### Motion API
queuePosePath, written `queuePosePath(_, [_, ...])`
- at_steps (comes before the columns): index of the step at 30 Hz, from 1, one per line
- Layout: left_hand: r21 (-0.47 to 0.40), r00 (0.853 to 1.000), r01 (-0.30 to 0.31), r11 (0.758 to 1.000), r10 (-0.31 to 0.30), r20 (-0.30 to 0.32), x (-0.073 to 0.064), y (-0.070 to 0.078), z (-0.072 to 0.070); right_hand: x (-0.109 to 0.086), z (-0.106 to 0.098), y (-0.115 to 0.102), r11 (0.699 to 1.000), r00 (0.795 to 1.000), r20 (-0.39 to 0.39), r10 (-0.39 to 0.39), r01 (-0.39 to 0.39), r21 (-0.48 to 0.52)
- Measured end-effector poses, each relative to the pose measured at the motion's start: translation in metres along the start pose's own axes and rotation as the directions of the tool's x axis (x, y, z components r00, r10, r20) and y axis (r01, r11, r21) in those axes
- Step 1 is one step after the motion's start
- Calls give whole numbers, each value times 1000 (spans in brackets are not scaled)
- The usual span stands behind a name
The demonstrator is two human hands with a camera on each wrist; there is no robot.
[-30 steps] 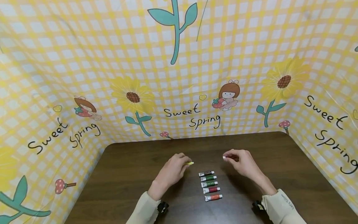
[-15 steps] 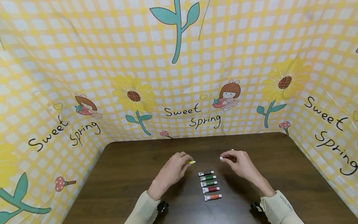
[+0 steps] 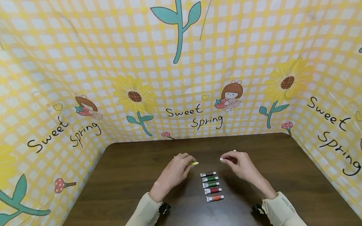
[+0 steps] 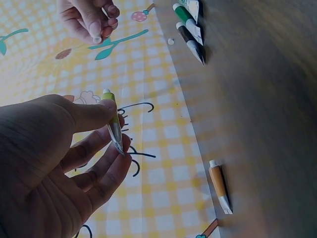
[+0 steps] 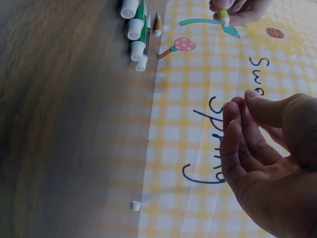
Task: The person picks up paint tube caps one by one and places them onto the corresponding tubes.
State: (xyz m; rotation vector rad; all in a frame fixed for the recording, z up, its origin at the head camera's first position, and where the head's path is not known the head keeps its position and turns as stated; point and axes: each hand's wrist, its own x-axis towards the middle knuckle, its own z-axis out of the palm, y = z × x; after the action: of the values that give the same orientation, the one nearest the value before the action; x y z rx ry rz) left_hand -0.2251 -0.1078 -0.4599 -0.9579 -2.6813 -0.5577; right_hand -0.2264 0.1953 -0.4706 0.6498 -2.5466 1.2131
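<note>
My left hand pinches a small yellow paint tube between thumb and fingers, its white tip pointing at the other hand. Across a gap, my right hand holds a tiny white cap at the tips of thumb and forefinger. Both hands are raised above the table, facing each other. Below and between them, several paint tubes lie in a column with white caps to the right: black, two green, red and orange nearest me.
On the brown table, an ochre tube lies beyond the left hand, mostly hidden in the head view. Another white cap stands beyond the right hand. Yellow checked cloth hangs around the table's back and sides.
My right hand has drifted left with the cap, narrowing the gap to the yellow tube. The left hand has barely moved, and the tubes lie as before.
</note>
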Motion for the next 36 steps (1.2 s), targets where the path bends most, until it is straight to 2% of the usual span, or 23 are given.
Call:
queuePosePath(9, [32, 1000, -19, 999, 19, 8, -2, 7, 0, -2, 5, -5, 1000, 1000, 8, -6, 6, 27])
queuePosePath(19, [49, 999, -51, 997, 51, 1, -1, 12, 1, -2, 7, -11, 997, 998, 2, -58, 58, 57])
queuePosePath(36, [71, 998, -70, 995, 70, 5, -1, 23, -3, -5, 15, -18, 994, 997, 28, -78, 76, 81])
